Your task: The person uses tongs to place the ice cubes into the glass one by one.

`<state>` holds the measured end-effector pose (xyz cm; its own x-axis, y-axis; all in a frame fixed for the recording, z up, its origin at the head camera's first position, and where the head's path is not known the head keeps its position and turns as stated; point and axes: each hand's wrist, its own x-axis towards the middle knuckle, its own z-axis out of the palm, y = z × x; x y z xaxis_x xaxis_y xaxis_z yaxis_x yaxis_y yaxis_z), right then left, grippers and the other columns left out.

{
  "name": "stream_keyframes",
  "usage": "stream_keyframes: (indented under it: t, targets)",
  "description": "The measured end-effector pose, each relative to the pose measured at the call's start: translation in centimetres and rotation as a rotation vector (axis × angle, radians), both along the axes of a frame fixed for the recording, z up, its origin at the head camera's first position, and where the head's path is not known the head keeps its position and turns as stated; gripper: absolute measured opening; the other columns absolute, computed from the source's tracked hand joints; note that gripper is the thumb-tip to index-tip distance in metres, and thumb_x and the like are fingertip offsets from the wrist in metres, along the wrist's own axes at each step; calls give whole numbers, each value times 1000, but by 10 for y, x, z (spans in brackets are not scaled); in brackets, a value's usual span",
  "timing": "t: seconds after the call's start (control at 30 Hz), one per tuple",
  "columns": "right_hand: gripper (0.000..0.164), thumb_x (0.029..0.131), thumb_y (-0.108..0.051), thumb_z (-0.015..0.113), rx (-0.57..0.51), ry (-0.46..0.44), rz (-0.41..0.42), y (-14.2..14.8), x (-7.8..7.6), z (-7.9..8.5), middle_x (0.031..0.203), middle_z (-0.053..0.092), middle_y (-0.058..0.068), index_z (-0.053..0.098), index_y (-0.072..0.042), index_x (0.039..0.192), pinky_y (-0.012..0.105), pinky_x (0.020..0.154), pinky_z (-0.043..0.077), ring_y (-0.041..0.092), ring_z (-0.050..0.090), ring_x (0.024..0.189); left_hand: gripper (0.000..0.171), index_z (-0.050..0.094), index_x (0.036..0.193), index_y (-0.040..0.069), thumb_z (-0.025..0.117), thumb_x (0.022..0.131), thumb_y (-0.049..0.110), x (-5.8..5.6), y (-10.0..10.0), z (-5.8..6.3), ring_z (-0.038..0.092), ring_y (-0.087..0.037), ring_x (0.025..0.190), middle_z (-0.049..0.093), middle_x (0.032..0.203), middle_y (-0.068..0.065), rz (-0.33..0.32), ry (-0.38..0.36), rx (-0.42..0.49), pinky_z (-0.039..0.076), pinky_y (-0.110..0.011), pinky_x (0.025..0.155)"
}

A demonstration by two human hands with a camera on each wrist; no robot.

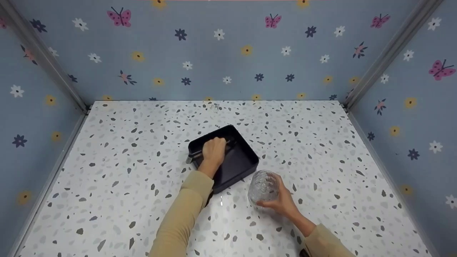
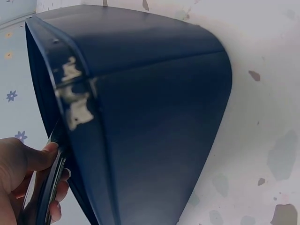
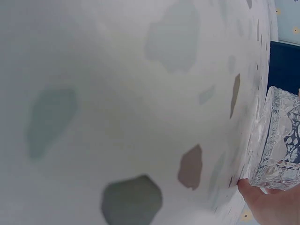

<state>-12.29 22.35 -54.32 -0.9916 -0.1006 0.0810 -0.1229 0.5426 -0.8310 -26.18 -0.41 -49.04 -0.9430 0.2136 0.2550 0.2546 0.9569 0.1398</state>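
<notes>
A dark blue square tray (image 1: 242, 166) sits mid-table, turned at an angle. My left hand (image 1: 214, 149) reaches into it and grips a slender dark utensil (image 1: 192, 156) lying across the tray's far-left side; its metal end pokes past the rim. In the left wrist view the tray's outer wall (image 2: 154, 122) shows chipped paint, and the fingers (image 2: 37, 161) curl round the utensil (image 2: 47, 192). A clear cut-glass bowl (image 1: 263, 186) stands on the table just right of the tray's near corner. My right hand (image 1: 276, 201) holds it from the near side. The glass bowl (image 3: 280, 140) fills the right edge of the right wrist view.
The white speckled tabletop (image 1: 125, 171) is boxed in by blue floral walls (image 1: 228, 53) at the back and both sides. Nothing else lies on it; bare surface spreads to the left, right and behind the tray.
</notes>
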Motion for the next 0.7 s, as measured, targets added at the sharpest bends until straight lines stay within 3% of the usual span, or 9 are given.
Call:
stream_keyframes:
  t: [0.37, 0.7]
  targets:
    - [96, 53, -32, 84, -24, -11, 3, 0, -2, 0, 126, 46, 12, 33, -18, 132, 49, 93, 31, 31, 43, 114, 6, 64, 70, 4, 61, 71, -1, 6, -3, 14, 59, -25, 58, 63, 71, -13, -4, 7, 28, 47, -35, 49]
    - [98, 51, -35, 84, 10, -34, -20, -1, 0, 1, 124, 47, 11, 32, -20, 132, 50, 91, 33, 32, 44, 112, 12, 59, 61, 6, 62, 71, -2, 15, -10, 22, 59, -26, 58, 62, 69, -12, 5, 6, 108, 47, -37, 51]
